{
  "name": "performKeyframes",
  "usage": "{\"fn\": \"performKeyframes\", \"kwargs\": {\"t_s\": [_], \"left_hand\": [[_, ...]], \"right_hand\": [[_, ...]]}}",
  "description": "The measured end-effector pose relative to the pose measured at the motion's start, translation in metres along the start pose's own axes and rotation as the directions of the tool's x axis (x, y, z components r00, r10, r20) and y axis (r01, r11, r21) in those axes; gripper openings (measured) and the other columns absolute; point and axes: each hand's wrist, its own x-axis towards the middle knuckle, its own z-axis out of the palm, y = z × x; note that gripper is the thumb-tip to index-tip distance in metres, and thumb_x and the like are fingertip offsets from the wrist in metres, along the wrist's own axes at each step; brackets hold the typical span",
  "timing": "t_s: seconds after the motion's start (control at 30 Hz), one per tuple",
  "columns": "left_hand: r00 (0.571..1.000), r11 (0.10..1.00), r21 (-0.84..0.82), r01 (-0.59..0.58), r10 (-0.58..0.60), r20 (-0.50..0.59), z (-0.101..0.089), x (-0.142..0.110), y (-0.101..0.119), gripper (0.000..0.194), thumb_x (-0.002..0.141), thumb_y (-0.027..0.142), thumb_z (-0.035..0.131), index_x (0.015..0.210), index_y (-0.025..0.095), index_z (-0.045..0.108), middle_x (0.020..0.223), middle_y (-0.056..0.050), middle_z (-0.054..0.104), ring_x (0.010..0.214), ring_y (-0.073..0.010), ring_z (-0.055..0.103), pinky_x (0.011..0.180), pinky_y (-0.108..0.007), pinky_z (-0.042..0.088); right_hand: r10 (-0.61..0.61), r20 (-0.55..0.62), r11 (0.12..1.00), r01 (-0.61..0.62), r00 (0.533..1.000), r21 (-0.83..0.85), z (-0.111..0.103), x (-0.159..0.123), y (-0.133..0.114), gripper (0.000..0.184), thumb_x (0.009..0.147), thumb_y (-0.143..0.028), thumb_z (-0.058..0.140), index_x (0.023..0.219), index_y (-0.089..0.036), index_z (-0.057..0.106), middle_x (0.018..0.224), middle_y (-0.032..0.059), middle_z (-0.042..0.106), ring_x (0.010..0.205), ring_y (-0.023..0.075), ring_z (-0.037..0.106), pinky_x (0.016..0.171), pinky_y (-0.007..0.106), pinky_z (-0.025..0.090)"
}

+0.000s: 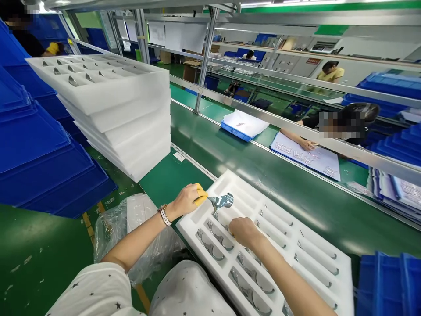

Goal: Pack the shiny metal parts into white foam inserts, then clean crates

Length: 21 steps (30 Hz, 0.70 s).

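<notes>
My left hand (194, 196), with yellow covers on its fingertips, pinches a shiny curved metal part (222, 201) by one end above the far left of a white foam tray (292, 239). My right hand (244, 230) is over the middle of that tray with its fingers curled downward. Its fingertips are hidden, so what they grip, if anything, does not show. Similar curved metal parts (210, 246) stand on edge in many of the tray's slots. Several slots at the far left corner hold no part.
Stacked foam trays (131, 114) rise at the left beside blue bins (42, 153). Clear plastic wrapping (112, 224) lies below my left arm. Across the green conveyor (263, 175), a co-worker's hand (308, 145) rests over a blue tray of small parts. Metal rails (207, 57) cross ahead.
</notes>
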Motion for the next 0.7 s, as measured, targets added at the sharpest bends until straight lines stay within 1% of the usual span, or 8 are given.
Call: {"fn": "performKeyframes", "kwargs": {"t_s": [0.07, 0.13, 0.23, 0.3, 0.33, 0.4, 0.53, 0.7], "left_hand": [[1.000, 1.000, 0.007, -0.008, 0.008, 0.015, 0.001, 0.001, -0.004, 0.025, 0.100, 0.026, 0.050, 0.098, 0.018, 0.073, 0.089, -0.006, 0.067, 0.080, -0.0147, 0.062, 0.076, -0.029, 0.051], [0.999, 1.000, 0.012, -0.015, 0.015, 0.045, 0.002, 0.003, -0.007, 0.027, 0.101, 0.027, 0.048, 0.099, 0.019, 0.073, 0.090, -0.006, 0.066, 0.081, -0.0145, 0.062, 0.077, -0.029, 0.051], [0.988, 0.997, 0.032, -0.074, 0.069, 0.142, 0.005, 0.011, -0.006, 0.029, 0.102, 0.029, 0.045, 0.100, 0.020, 0.072, 0.090, -0.006, 0.066, 0.083, -0.0148, 0.062, 0.078, -0.030, 0.049], [0.967, 0.985, 0.047, -0.166, 0.154, 0.203, 0.009, 0.021, 0.001, 0.030, 0.102, 0.029, 0.044, 0.098, 0.021, 0.072, 0.090, -0.006, 0.065, 0.082, -0.0154, 0.061, 0.077, -0.032, 0.048], [0.953, 0.975, 0.052, -0.218, 0.201, 0.226, 0.010, 0.027, 0.006, 0.030, 0.102, 0.027, 0.042, 0.096, 0.021, 0.071, 0.090, -0.006, 0.065, 0.082, -0.0157, 0.061, 0.076, -0.032, 0.047], [0.921, 0.949, 0.054, -0.310, 0.286, 0.264, 0.013, 0.040, 0.016, 0.033, 0.102, 0.021, 0.038, 0.092, 0.022, 0.070, 0.088, -0.006, 0.065, 0.080, -0.0162, 0.059, 0.075, -0.034, 0.045], [0.870, 0.912, -0.002, -0.410, 0.391, 0.300, 0.019, 0.064, 0.024, 0.031, 0.101, 0.017, 0.040, 0.091, 0.023, 0.069, 0.088, -0.006, 0.067, 0.078, -0.0166, 0.058, 0.075, -0.034, 0.044], [0.900, 0.939, -0.030, -0.344, 0.339, 0.273, 0.035, 0.074, 0.003, 0.023, 0.099, 0.023, 0.050, 0.112, 0.025, 0.069, 0.120, -0.010, 0.067, 0.090, -0.0176, 0.064, 0.085, -0.036, 0.050]], "right_hand": [[-0.008, -0.041, 0.999, 0.009, 0.999, 0.031, 0.001, -0.012, 0.008, 0.029, 0.079, 0.004, 0.048, 0.072, -0.016, 0.068, 0.078, 0.0090, 0.066, 0.075, 0.0227, 0.064, 0.066, 0.032, 0.042], [0.013, -0.190, 0.993, 0.010, 0.982, 0.119, 0.003, -0.031, 0.023, 0.030, 0.089, -0.006, 0.045, 0.077, -0.019, 0.070, 0.080, 0.0081, 0.065, 0.072, 0.0204, 0.063, 0.064, 0.031, 0.042], [0.149, -0.535, 0.968, -0.012, 0.831, 0.251, 0.001, -0.055, 0.050, 0.039, 0.100, -0.026, 0.035, 0.092, -0.020, 0.073, 0.088, 0.0117, 0.066, 0.079, 0.0219, 0.063, 0.062, 0.031, 0.046], [0.173, -0.652, 0.957, 0.031, 0.739, 0.290, -0.004, -0.060, 0.064, 0.041, 0.101, -0.031, 0.034, 0.112, -0.019, 0.071, 0.106, 0.0150, 0.065, 0.095, 0.0240, 0.063, 0.070, 0.032, 0.051], [0.147, -0.660, 0.950, 0.081, 0.737, 0.301, -0.007, -0.059, 0.070, 0.041, 0.101, -0.030, 0.034, 0.121, -0.020, 0.068, 0.115, 0.0152, 0.063, 0.100, 0.0237, 0.063, 0.075, 0.032, 0.053], [0.054, -0.605, 0.931, 0.179, 0.795, 0.319, -0.011, -0.052, 0.078, 0.042, 0.099, -0.025, 0.036, 0.128, -0.022, 0.065, 0.120, 0.0143, 0.061, 0.101, 0.0219, 0.062, 0.083, 0.034, 0.054], [-0.073, -0.508, 0.908, 0.267, 0.858, 0.322, -0.009, -0.044, 0.089, 0.040, 0.099, -0.020, 0.034, 0.115, -0.021, 0.070, 0.102, 0.0121, 0.064, 0.094, 0.0215, 0.061, 0.084, 0.035, 0.052], [-0.012, -0.471, 0.922, 0.193, 0.882, 0.337, 0.007, -0.049, 0.091, 0.036, 0.099, -0.018, 0.036, 0.099, -0.018, 0.071, 0.086, 0.0090, 0.063, 0.077, 0.0189, 0.059, 0.072, 0.031, 0.048]]}}
